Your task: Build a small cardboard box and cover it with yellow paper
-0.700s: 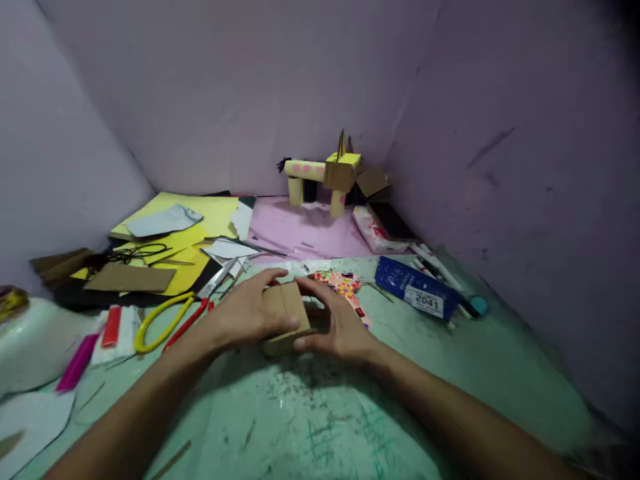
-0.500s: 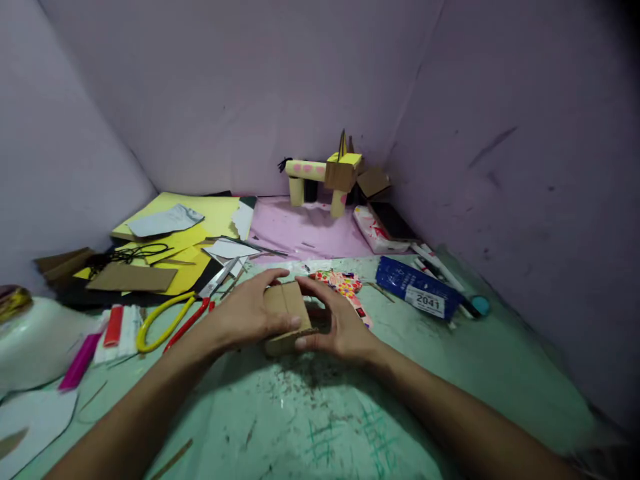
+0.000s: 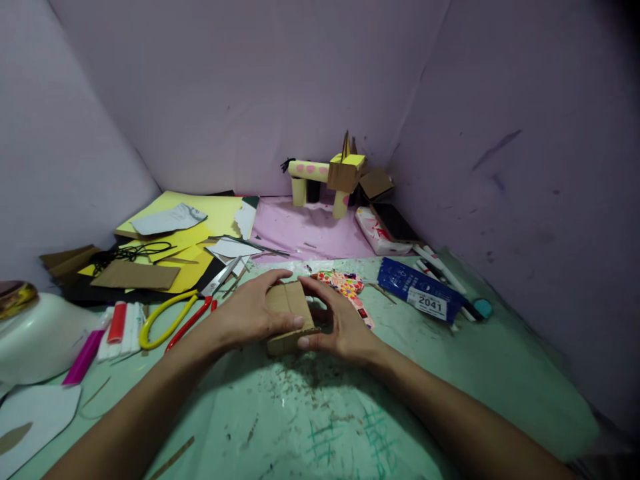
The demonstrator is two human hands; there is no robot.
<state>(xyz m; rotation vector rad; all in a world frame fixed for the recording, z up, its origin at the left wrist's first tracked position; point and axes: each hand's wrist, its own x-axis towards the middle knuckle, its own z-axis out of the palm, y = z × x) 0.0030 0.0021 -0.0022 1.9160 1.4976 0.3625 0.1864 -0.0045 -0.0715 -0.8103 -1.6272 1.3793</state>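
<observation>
Clamps a small cardboard box between left hand and right hand, near the middle of the green surface; cannot tell whether resting on it or lifted just clear. Lays left thumb across the top, seemingly to steady it; bridges the right side with thumb at near corner and fingers at far one, perhaps to keep walls square. Has scissors lying near the left hand, probably for easy reach.

Desk: pale green, stained, with green scribbles and brown crumbs in front | left: scissors, white paper | middle: flower-patterned scrap | right: blue packet labelled 2041 | back: pink sheet
</observation>
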